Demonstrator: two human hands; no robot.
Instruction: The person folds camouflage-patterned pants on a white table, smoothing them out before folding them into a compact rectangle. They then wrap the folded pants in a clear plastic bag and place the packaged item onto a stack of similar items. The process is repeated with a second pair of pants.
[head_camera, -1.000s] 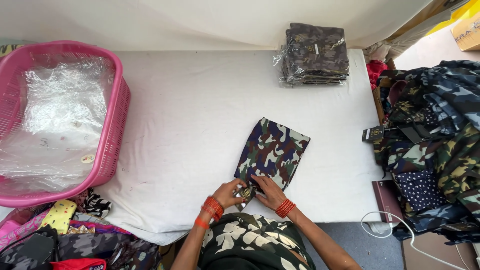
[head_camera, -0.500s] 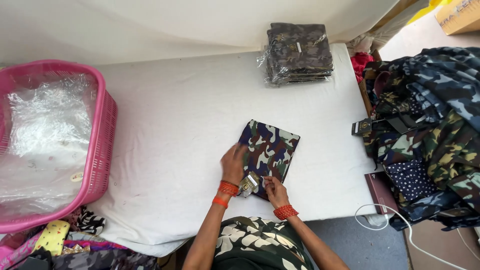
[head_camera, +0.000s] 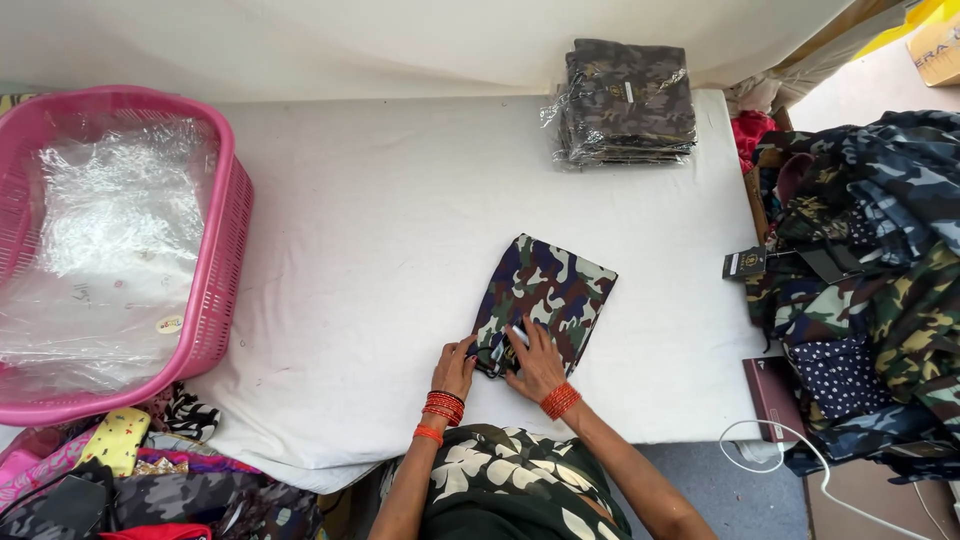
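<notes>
your left hand (head_camera: 455, 367) and right hand (head_camera: 535, 362) press flat, fingers spread, on the near edge of a folded camouflage garment (head_camera: 545, 298) lying on the white table (head_camera: 380, 250) just before you; it looks soft, light and limp, best taken by its folded edges. a stack of bagged camouflage garments (head_camera: 628, 100) sits at the far edge, a pink basket (head_camera: 215, 270) of clear plastic bags stands to the left, and a small black square tag (head_camera: 745, 263) hangs from the clothes pile (head_camera: 880, 290) on the right.
</notes>
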